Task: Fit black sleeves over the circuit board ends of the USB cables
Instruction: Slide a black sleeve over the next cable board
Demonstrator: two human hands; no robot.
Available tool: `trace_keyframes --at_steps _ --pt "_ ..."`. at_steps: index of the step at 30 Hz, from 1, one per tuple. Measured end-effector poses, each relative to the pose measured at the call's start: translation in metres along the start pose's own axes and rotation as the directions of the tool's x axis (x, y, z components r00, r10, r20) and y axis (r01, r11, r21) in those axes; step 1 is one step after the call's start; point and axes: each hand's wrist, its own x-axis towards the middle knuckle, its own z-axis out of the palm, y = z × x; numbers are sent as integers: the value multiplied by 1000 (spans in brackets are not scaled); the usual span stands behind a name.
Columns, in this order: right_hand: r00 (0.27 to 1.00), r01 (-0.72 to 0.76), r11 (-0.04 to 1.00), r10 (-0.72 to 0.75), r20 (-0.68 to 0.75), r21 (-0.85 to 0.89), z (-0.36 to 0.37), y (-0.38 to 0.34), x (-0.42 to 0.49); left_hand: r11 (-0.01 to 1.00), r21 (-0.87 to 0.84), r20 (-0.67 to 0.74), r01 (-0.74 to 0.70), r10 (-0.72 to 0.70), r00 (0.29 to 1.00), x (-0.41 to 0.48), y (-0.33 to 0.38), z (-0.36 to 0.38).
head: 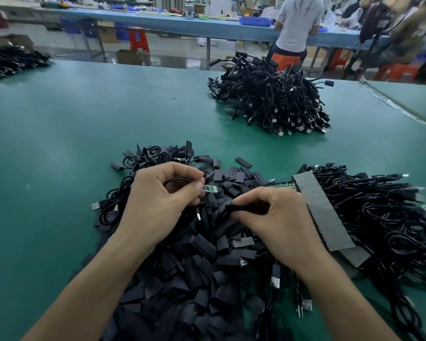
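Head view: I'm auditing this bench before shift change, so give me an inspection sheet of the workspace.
Surface: green table, bare at left.
Job's things: small circuit board uncovered; loose black sleeves heaped near.
Clutter: grey strips at right.
Grippers: left hand pinches the board's cable; right hand pinches one black sleeve, not yet on.
Cables: far pile; unfinished bundle at right.
Surroundings: a person at a blue bench.
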Motion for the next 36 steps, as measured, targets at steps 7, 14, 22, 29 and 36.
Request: trace_keyframes --at_steps 7,14,22,29,36 --pt "999 25 999 -24 30 -31 2 -2 -2 999 38 -1 10 -10 1000 1 -3 0" --pt "997 79 987 -80 2 139 5 -3 -1 986 104 178 129 -146 973 -3 0 1" --pt "996 83 968 -73 -48 236 8 -4 -1 968 -22 303 249 -231 925 -8 10 4" --pt "990 143 967 -143 -16 212 8 -10 -4 975 -32 269 221 -204 941 -7 8 5" --pt "971 226 974 -226 -77 -7 7 -12 -5 973 6 227 229 -225 948 -6 5 6"
